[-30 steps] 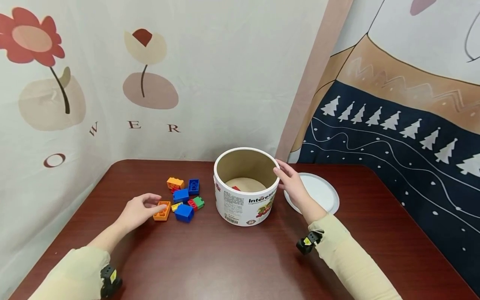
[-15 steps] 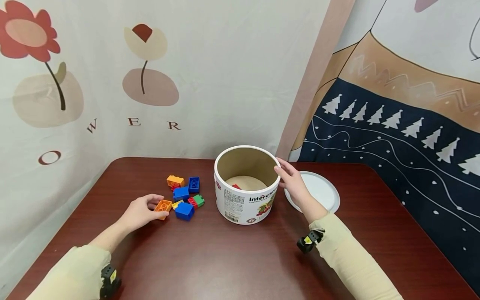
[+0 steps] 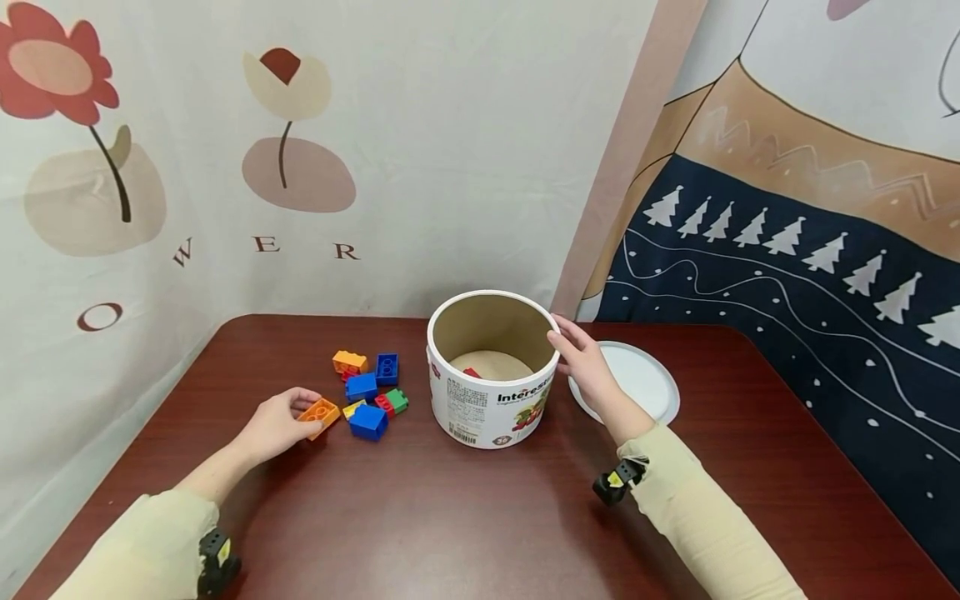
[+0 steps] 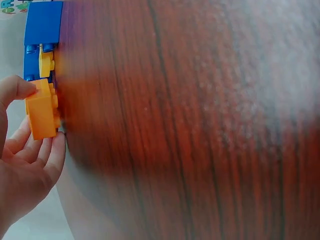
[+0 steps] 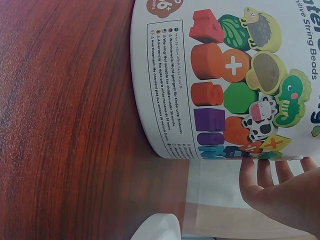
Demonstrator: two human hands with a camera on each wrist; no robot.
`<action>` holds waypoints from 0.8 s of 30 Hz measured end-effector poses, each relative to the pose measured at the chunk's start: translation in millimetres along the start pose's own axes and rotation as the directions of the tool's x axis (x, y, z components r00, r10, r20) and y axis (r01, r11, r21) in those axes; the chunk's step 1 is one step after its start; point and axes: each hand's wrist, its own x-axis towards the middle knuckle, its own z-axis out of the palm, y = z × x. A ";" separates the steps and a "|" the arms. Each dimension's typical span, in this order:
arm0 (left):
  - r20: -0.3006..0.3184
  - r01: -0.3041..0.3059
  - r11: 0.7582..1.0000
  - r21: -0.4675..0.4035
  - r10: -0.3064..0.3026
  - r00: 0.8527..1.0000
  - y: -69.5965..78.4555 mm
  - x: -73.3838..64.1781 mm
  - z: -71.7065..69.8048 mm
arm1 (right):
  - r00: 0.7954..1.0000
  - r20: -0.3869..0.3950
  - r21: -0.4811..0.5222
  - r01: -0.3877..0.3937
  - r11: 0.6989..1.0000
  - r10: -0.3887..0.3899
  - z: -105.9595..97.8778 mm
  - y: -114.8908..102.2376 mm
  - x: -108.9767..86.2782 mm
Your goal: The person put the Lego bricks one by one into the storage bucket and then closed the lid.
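My left hand (image 3: 274,423) pinches an orange toy brick (image 4: 41,111) between thumb and fingers, at the left side of a small pile of bricks. The orange brick is tilted, with its hollow side showing in the head view. Close to it lie a blue brick (image 3: 368,423), a yellow piece (image 3: 354,409) and another blue brick (image 3: 362,387). My right hand (image 3: 587,372) rests against the right side of a white printed bucket (image 3: 491,417), thumb at the rim. Its fingers touch the bucket wall in the right wrist view. A red piece (image 3: 472,372) lies inside the bucket.
A round white lid (image 3: 641,383) lies on the brown table (image 3: 480,517), right of the bucket. Farther back in the pile are an orange brick (image 3: 350,362), a blue one (image 3: 387,369) and a green one (image 3: 398,400). A printed curtain (image 3: 450,167) hangs behind the table.
My left hand has closed on the orange brick, tilted it and drawn it slightly left, away from the pile. The right hand and the bucket have stayed in place.
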 end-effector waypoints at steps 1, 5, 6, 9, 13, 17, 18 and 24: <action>-0.001 0.000 1.000 0.001 0.000 1.000 -0.3 0.0 -0.7 | 1.000 0.000 0.000 0.000 1.000 0.000 0.1 0.2 0.2; -0.018 -0.004 1.000 0.008 0.004 1.000 -1.8 1.5 -3.6 | 1.000 0.000 0.005 0.003 1.000 -0.003 0.3 0.6 0.5; -0.023 -0.003 1.000 0.007 0.004 1.000 -1.9 2.0 -4.5 | 1.000 0.001 0.005 0.002 1.000 -0.002 0.3 0.6 0.5; -0.034 -0.013 1.000 0.006 0.013 0.999 -1.4 3.7 -7.7 | 1.000 0.000 0.006 0.001 1.000 -0.001 0.0 0.5 0.5; -0.041 -0.021 1.000 -0.002 0.020 0.999 2.7 4.9 -12.9 | 1.000 -0.002 0.003 0.000 1.000 0.000 0.0 0.4 0.4; -0.039 -0.025 1.000 -0.007 0.025 0.999 8.3 5.5 -19.1 | 1.000 -0.005 0.000 0.002 1.000 -0.002 0.7 0.7 0.8; -0.042 -0.027 1.000 -0.004 0.026 0.999 9.5 5.7 -20.7 | 1.000 -0.004 0.001 0.004 1.000 -0.004 0.8 0.8 0.9; -0.060 -0.042 0.999 0.013 0.043 0.997 18.3 7.9 -30.0 | 1.000 -0.003 0.013 0.010 1.000 -0.010 1.8 1.6 1.4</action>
